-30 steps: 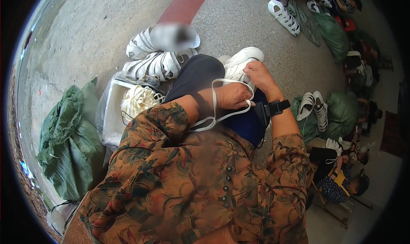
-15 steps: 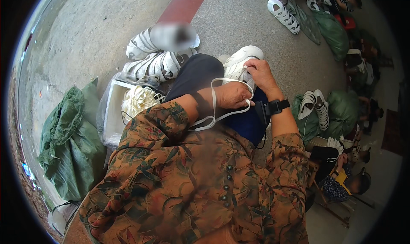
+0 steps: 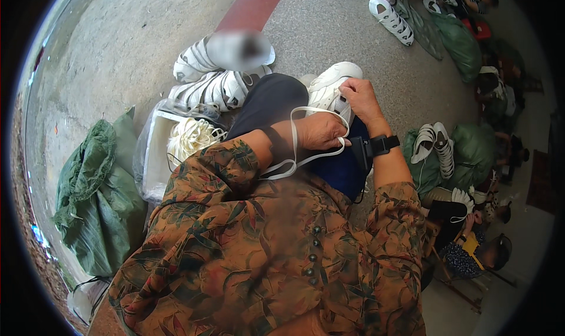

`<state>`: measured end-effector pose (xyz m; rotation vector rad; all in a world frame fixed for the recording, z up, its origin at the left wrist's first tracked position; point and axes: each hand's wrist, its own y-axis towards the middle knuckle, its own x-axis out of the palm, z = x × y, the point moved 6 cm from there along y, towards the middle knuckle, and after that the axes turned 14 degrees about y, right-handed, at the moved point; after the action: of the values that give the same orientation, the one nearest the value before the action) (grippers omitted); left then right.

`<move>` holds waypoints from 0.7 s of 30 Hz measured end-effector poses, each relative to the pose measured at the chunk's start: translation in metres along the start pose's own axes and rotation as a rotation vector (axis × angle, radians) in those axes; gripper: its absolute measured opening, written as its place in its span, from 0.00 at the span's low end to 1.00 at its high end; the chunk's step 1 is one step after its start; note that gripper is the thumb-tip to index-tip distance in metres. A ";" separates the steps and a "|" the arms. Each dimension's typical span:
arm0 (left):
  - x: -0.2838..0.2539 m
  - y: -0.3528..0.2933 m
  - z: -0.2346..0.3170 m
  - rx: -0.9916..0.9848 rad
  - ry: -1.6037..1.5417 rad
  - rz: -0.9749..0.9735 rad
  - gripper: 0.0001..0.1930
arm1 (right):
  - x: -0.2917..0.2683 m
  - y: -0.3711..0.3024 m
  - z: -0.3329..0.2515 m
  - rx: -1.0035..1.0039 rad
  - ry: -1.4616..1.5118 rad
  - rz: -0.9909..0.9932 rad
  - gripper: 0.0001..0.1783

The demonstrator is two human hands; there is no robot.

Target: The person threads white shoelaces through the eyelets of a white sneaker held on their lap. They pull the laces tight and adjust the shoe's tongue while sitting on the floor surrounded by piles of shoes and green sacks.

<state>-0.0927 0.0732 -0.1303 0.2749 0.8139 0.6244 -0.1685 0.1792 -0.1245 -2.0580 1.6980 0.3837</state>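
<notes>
the left grip (image 3: 321,131) is closed around a flat white lace (image 3: 294,142), which loops up from under the fingers, arcs over the back of the hand and runs down along the left forearm to hang over the patterned brown sleeve (image 3: 206,177). just beyond that grip, the right grip (image 3: 359,97) is curled onto the white sneaker (image 3: 329,86), fingers pressed on its upper near the tongue; the shoe sits on the person's lap, on dark cloth (image 3: 276,100), toe pointing away. the two grips lie close together, the right one slightly farther out and to the right. a black band (image 3: 382,145) circles the right wrist just behind that grip

to the left of the left grip, near the knee, a clear plastic bag holds a white tray (image 3: 154,153) with a bundle of cream laces (image 3: 191,137). farther out from the grips, more white sneakers (image 3: 209,86) lie piled on the concrete floor (image 3: 106,59). well to the left sits a green sack (image 3: 94,200). to the right of the right grip, a pair of white shoes (image 3: 434,143) rests on another green sack (image 3: 471,147), and another person sits low at the right edge
</notes>
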 end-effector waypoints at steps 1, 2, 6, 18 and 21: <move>0.000 0.000 0.000 0.003 0.003 0.001 0.20 | 0.001 0.000 0.001 0.005 0.028 0.002 0.07; 0.000 0.000 0.000 -0.002 0.000 -0.001 0.20 | 0.003 0.000 0.002 0.012 0.056 0.004 0.07; -0.001 0.000 0.002 -0.013 0.004 0.001 0.20 | 0.007 0.000 -0.001 0.015 0.050 -0.025 0.07; 0.005 -0.002 0.013 0.011 -0.029 -0.073 0.20 | 0.008 0.002 0.004 0.116 -0.119 -0.050 0.13; 0.011 -0.009 0.035 0.043 -0.103 -0.197 0.22 | 0.010 0.008 -0.001 0.051 -0.326 -0.014 0.15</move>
<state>-0.0571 0.0725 -0.1175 0.2599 0.7453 0.4058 -0.1738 0.1688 -0.1300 -1.8517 1.4809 0.6263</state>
